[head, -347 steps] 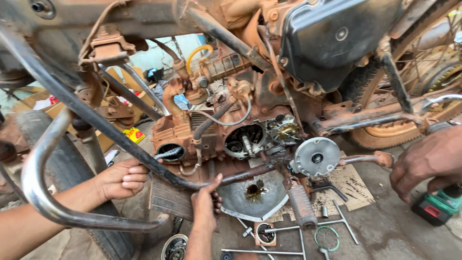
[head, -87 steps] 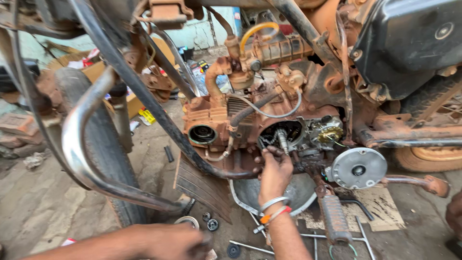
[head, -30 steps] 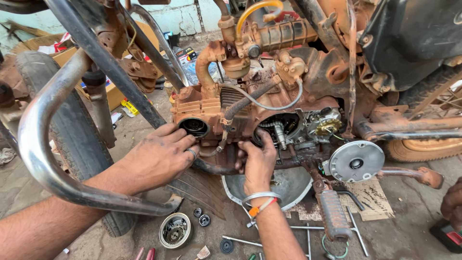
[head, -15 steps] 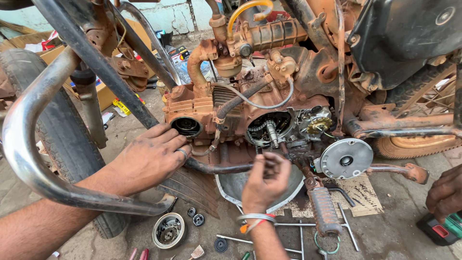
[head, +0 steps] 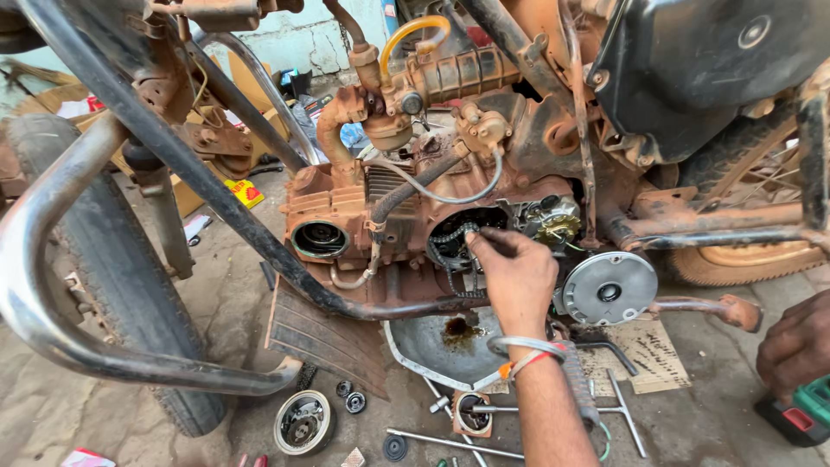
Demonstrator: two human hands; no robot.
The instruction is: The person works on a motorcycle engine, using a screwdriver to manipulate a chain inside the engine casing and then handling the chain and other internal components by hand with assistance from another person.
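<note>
Two hands (head: 517, 277), one engine (head: 415, 225), one drill (head: 800, 415)

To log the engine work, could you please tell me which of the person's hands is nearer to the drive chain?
Right. The right hand reaches up from below, with its fingertips at the chain in the engine's round opening. The left hand is out of view.

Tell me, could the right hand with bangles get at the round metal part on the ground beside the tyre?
Probably yes. The right hand is at the chain in the engine opening; the round metal part lies uncovered on the ground, with only the chrome guard tube ending near it.
</note>
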